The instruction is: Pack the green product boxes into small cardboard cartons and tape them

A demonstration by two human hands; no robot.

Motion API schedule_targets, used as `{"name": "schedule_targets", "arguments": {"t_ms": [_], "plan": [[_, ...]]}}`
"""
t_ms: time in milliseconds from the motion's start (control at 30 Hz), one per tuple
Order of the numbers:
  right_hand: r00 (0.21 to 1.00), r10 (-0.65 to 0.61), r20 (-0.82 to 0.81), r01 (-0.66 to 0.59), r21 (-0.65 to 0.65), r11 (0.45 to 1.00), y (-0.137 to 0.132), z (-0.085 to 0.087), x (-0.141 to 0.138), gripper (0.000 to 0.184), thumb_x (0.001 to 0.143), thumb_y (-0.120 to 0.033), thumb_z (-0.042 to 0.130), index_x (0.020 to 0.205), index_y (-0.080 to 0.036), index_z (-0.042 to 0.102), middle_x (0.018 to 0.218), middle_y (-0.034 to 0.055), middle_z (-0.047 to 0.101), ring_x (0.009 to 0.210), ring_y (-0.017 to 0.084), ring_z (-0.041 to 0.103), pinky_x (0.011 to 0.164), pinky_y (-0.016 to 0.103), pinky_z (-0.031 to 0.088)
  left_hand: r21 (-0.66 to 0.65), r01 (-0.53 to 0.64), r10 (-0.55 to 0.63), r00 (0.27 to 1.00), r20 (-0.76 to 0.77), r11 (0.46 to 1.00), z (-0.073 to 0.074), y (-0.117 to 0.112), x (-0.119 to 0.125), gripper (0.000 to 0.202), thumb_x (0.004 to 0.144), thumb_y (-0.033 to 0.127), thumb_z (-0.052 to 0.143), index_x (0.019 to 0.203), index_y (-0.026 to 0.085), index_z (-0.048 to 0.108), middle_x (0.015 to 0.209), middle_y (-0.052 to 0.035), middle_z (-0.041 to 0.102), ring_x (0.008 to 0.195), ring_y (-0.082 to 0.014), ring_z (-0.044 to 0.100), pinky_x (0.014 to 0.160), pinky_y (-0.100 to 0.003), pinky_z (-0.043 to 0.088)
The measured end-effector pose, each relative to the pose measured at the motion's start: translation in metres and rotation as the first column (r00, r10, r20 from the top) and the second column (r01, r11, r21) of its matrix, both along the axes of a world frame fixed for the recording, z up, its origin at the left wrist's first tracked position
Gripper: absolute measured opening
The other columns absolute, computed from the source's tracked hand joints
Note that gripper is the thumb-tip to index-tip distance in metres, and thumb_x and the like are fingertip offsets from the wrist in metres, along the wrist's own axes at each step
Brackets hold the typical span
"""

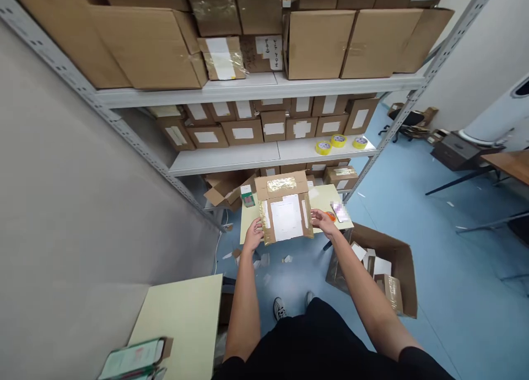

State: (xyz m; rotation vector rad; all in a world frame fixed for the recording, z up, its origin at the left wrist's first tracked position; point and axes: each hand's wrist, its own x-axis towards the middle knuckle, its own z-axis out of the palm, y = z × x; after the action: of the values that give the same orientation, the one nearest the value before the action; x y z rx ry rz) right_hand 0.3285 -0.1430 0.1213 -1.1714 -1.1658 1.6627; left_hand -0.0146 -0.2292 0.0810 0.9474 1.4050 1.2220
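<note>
Between my two hands is a brown cardboard box (273, 206), with a large white label on its near face and shiny tape along its edges. My left hand (254, 235) grips its left side, fingers curled at the lower corner. On the opposite side my right hand (321, 220) grips the right edge. The box is at the front of a small pale yellow table (330, 193). Close to my right hand lie an orange object (330, 216), perhaps a tape roll, and a blurred white-purple item (340, 212). A small green-and-white box (247, 196) stands behind my left hand.
A metal shelf (231, 158) full of cardboard boxes rises ahead, with several yellow tape rolls (338, 141) on it. At right on the floor, a big open carton (403, 258) contains smaller boxes. Another pale table (182, 308) stands at lower left. Paper scraps (264, 260) litter the floor.
</note>
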Motion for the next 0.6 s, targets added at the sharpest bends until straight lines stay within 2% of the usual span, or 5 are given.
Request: {"name": "schedule_targets", "arguments": {"t_ms": [167, 333, 400, 500, 600], "plan": [[1.000, -0.012, 0.010, 0.012, -0.028, 1.000, 0.046, -0.018, 0.011, 0.054, 0.054, -0.028, 0.080, 0.107, -0.026, 0.070, 0.093, -0.0017, 0.065, 0.082, 0.016, 0.063, 0.077, 0.032, 0.055, -0.055, 0.028, -0.029, 0.999, -0.016, 0.998, -0.010, 0.048, 0.012, 0.080, 0.067, 0.023, 0.073, 0.145, 0.024, 0.053, 0.112, -0.0045, 0.064, 0.076, -0.0098, 0.061, 0.071, -0.026, 0.054], [0.997, 0.074, -0.022, -0.075, -0.074, 0.994, 0.098, -0.038, 0.019, 0.053, 0.057, -0.027, 0.079, 0.109, -0.026, 0.071, 0.095, 0.0002, 0.068, 0.086, 0.018, 0.066, 0.081, 0.034, 0.056, -0.150, -0.032, 0.022, 0.998, -0.066, 0.988, -0.009, 0.085, 0.023, 0.077, 0.065, 0.022, 0.077, 0.140, 0.024, 0.057, 0.112, -0.0055, 0.064, 0.077, -0.0120, 0.064, 0.070, -0.026, 0.054], [0.994, 0.102, -0.031, -0.104, -0.098, 0.990, 0.116, -0.052, 0.018, 0.054, 0.057, -0.027, 0.078, 0.111, -0.026, 0.071, 0.096, 0.0005, 0.069, 0.087, 0.019, 0.067, 0.082, 0.034, 0.056, -0.188, -0.076, 0.058, 0.993, -0.101, 0.979, -0.010, 0.096, 0.026, 0.072, 0.066, 0.023, 0.078, 0.136, 0.023, 0.060, 0.107, -0.0045, 0.064, 0.077, -0.0130, 0.064, 0.069, -0.025, 0.054], [0.991, 0.131, -0.007, -0.130, -0.151, 0.980, 0.133, -0.081, 0.011, 0.058, 0.057, -0.029, 0.078, 0.115, -0.025, 0.071, 0.096, 0.0009, 0.071, 0.090, 0.021, 0.070, 0.086, 0.038, 0.057, -0.257, -0.211, 0.168, 0.969, -0.180, 0.943, -0.020, 0.106, 0.031, 0.063, 0.069, 0.023, 0.077, 0.130, 0.022, 0.063, 0.094, -0.0003, 0.063, 0.071, -0.0109, 0.061, 0.066, -0.022, 0.051], [0.971, 0.151, 0.187, -0.116, -0.186, 0.976, 0.135, -0.114, 0.002, 0.062, 0.059, -0.032, 0.077, 0.121, -0.024, 0.071, 0.095, 0.0034, 0.073, 0.099, 0.027, 0.072, 0.095, 0.047, 0.056, -0.343, -0.310, 0.234, 0.941, -0.246, 0.887, -0.038, 0.108, 0.038, 0.059, 0.068, 0.020, 0.077, 0.126, 0.019, 0.064, 0.082, 0.0030, 0.060, 0.063, -0.0104, 0.058, 0.062, -0.022, 0.049]]}}
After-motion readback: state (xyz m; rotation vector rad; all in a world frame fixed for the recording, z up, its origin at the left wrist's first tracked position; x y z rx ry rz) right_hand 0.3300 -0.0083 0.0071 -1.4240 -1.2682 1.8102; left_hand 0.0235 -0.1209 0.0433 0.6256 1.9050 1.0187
